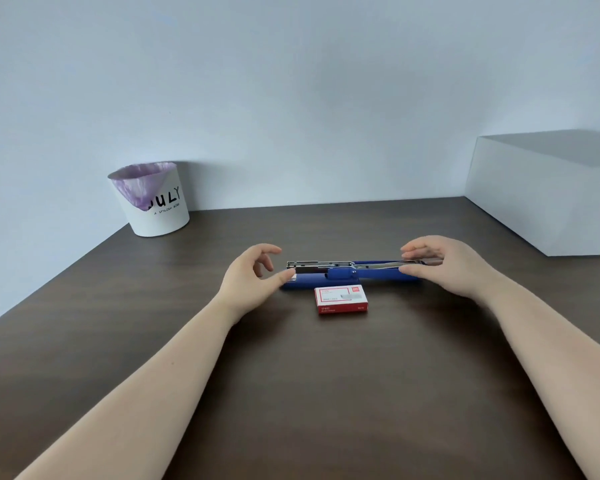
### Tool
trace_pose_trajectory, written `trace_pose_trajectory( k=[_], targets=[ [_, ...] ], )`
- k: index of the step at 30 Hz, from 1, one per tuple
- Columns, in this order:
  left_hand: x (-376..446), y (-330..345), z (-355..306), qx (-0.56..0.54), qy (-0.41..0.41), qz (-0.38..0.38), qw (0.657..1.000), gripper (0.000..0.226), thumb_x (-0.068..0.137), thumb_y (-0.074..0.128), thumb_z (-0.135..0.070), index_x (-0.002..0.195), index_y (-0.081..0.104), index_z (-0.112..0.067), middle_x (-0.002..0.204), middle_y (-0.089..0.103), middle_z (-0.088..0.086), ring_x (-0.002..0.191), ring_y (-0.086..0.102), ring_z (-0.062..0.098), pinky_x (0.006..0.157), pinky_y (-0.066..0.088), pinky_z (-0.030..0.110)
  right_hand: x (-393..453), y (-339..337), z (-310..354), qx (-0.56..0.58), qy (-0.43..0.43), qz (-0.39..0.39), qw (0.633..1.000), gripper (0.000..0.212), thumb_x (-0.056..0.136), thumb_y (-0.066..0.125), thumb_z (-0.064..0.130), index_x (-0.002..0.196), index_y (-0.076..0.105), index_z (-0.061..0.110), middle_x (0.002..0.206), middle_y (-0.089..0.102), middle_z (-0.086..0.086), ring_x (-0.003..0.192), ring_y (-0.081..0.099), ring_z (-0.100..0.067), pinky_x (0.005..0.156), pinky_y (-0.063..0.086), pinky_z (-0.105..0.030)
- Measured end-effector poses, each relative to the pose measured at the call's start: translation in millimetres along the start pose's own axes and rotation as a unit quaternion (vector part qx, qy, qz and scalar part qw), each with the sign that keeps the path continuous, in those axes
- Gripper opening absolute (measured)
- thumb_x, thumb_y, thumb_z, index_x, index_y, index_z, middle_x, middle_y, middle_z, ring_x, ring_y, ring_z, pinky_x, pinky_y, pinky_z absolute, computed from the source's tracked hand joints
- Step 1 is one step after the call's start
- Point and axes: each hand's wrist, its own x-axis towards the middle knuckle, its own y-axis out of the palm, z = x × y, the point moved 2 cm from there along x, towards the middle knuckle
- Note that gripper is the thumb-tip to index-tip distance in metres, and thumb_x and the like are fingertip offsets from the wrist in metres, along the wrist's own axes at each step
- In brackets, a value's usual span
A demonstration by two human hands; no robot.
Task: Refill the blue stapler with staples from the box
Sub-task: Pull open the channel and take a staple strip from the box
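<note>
The blue stapler (340, 276) lies across the middle of the dark wooden desk, swung fully open so its metal staple channel shows on the left. A red and white box of staples (341, 299) lies shut just in front of it. My left hand (253, 275) hovers at the stapler's left end, fingers curled apart, thumb tip touching the blue base. My right hand (440, 263) pinches the right end of the opened top arm between thumb and fingers.
A white bin (153, 199) with a purple liner stands at the back left against the wall. A large white box (548, 195) sits at the back right. The desk's left edge runs diagonally.
</note>
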Motion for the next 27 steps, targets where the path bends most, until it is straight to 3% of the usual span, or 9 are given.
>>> trace_pose_trajectory(
  k=[4,8,11,14,19,23,27],
  targets=[
    [-10.1,1.5,-6.6,0.002,0.006,0.006,1.000,0.015,0.074,0.073,-0.029,0.086,0.068,-0.021,0.062,0.053,-0.005,0.056,0.042,0.010,0.061,0.039,0.023,-4.9,-3.5,8.3,0.006,-0.008,-0.019,1.000,0.024,0.075,0.077,0.024,0.097,0.068,0.023,0.098,0.070,0.006,0.092,0.064,-0.002,0.077,0.043,-0.013],
    [-18.1,8.2,-15.7,0.041,0.030,0.029,0.998,0.014,0.073,0.073,-0.037,0.079,0.070,-0.024,0.058,0.054,-0.007,0.053,0.047,0.004,0.055,0.038,0.013,-5.6,-2.5,14.3,-0.027,-0.024,-0.012,0.999,0.019,0.076,0.075,0.025,0.094,0.069,0.022,0.095,0.069,0.007,0.088,0.064,-0.002,0.073,0.041,-0.006],
    [-22.9,10.8,-26.1,0.042,0.048,0.048,0.997,0.022,0.069,0.075,-0.042,0.084,0.069,-0.027,0.060,0.054,-0.008,0.054,0.046,0.006,0.056,0.039,0.012,-4.8,-2.7,15.8,-0.042,-0.027,-0.011,0.999,0.020,0.078,0.073,0.026,0.097,0.070,0.020,0.095,0.068,0.009,0.089,0.064,-0.007,0.073,0.042,-0.009],
    [-29.4,17.7,-36.3,0.088,0.087,0.127,0.984,0.043,0.061,0.076,-0.053,0.098,0.066,-0.034,0.077,0.059,-0.011,0.058,0.049,0.006,0.063,0.043,0.017,-4.5,-2.7,14.2,-0.056,-0.025,-0.008,0.998,0.019,0.079,0.072,0.026,0.097,0.070,0.019,0.094,0.069,0.008,0.088,0.065,-0.006,0.072,0.043,-0.010],
    [-32.4,26.1,-40.3,0.160,0.133,0.167,0.964,0.056,0.059,0.075,-0.057,0.108,0.062,-0.034,0.093,0.059,-0.013,0.071,0.048,-0.016,0.067,0.036,0.012,-2.2,1.2,16.2,-0.062,-0.031,-0.004,0.998,0.018,0.079,0.072,0.025,0.095,0.071,0.019,0.093,0.070,0.007,0.089,0.066,-0.008,0.075,0.045,-0.011],
    [-32.4,29.7,-38.4,0.212,0.128,0.165,0.955,0.056,0.066,0.066,-0.063,0.116,0.056,-0.040,0.092,0.053,-0.019,0.075,0.049,-0.003,0.074,0.039,0.021,-2.3,5.1,19.6,-0.079,-0.038,0.002,0.996,0.016,0.080,0.071,0.025,0.094,0.071,0.019,0.093,0.070,0.005,0.090,0.065,-0.011,0.074,0.044,-0.011],
    [-31.5,32.0,-38.2,0.232,0.134,0.158,0.951,0.055,0.068,0.060,-0.066,0.117,0.053,-0.041,0.097,0.048,-0.022,0.082,0.047,0.000,0.079,0.044,0.027,-4.2,5.6,24.2,-0.097,-0.042,0.002,0.994,0.018,0.081,0.069,0.028,0.097,0.071,0.019,0.095,0.069,0.006,0.091,0.063,-0.010,0.072,0.040,-0.008]
  ],
)
